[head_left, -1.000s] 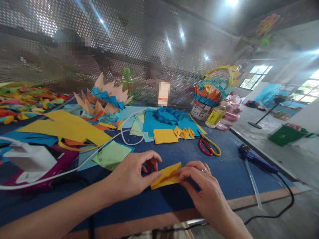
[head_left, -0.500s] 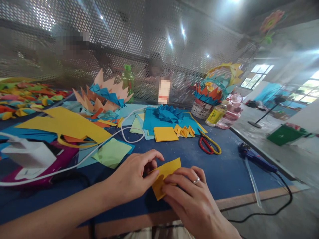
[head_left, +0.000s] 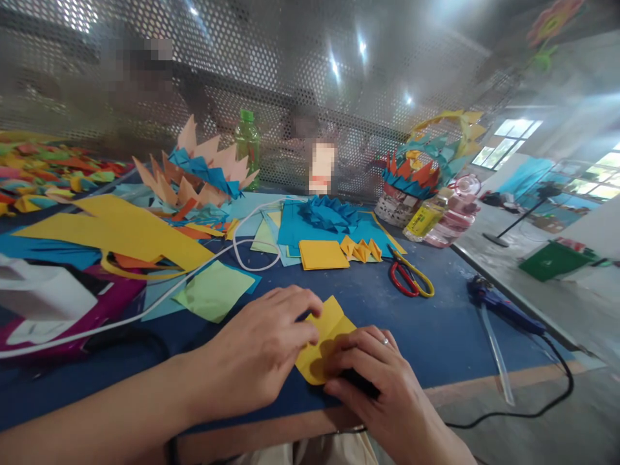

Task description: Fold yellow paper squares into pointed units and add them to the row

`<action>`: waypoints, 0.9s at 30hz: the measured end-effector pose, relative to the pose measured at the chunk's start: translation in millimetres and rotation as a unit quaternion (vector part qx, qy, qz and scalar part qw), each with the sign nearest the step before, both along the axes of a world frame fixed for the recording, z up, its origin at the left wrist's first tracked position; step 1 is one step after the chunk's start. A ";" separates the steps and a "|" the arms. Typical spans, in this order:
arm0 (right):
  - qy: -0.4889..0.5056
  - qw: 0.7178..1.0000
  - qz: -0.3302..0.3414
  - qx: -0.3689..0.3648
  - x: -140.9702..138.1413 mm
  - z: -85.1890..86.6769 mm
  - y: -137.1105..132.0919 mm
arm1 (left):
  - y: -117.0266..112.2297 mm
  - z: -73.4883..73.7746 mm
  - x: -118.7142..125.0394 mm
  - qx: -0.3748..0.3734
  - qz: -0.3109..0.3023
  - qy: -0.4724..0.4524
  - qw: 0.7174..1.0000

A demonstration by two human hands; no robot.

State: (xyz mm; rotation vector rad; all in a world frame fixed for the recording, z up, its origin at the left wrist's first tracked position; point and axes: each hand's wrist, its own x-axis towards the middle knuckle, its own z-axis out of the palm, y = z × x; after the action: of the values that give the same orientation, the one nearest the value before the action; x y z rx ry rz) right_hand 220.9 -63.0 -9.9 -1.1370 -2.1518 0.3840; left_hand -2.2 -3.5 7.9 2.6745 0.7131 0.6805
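A small yellow paper (head_left: 329, 323) lies near the table's front edge, spread wider with a crease across it. At its left side is my left hand (head_left: 264, 345), fingers curled, with the forefinger and thumb on the paper's edge. My right hand (head_left: 375, 371), wearing a ring, grips the right side, its fingertips on top and the thumb by the lower edge. The hands cover part of both sides. Just beyond lie a stack of yellow paper (head_left: 323, 254) and folded yellow points (head_left: 361, 249) in a row.
Red-and-yellow scissors (head_left: 411, 276) and a glue gun (head_left: 506, 307) lie to the right. Bottles (head_left: 426, 219) stand behind. A white cable (head_left: 165, 303) crosses the left side, near a plug adapter (head_left: 46, 290). Paper crowns (head_left: 198, 168) and a blue paper ring (head_left: 329, 213) sit at the back.
The yellow paper has opened out from a folded state and now shows its crease. My left fingers have shifted at its left edge; my right hand has moved slightly right. The camera view tilted slightly.
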 end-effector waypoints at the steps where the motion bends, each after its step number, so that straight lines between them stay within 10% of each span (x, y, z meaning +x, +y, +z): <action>1: 0.006 1.000 -0.004 -0.017 -0.1 -0.3 -0.1 | 1.4 0.5 -0.8 0.006 -0.031 0.008 0.999; 27: -0.054 0.992 -0.114 -0.027 -17.6 -7.5 1.4 | 0.7 17.4 -8.9 -0.009 -0.082 0.098 0.992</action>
State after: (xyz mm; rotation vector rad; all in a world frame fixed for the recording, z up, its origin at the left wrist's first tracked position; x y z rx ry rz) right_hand 203.3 -61.5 -17.4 -1.4475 -2.0839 0.2837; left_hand -11.1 -2.8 25.3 2.7702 0.5343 0.3720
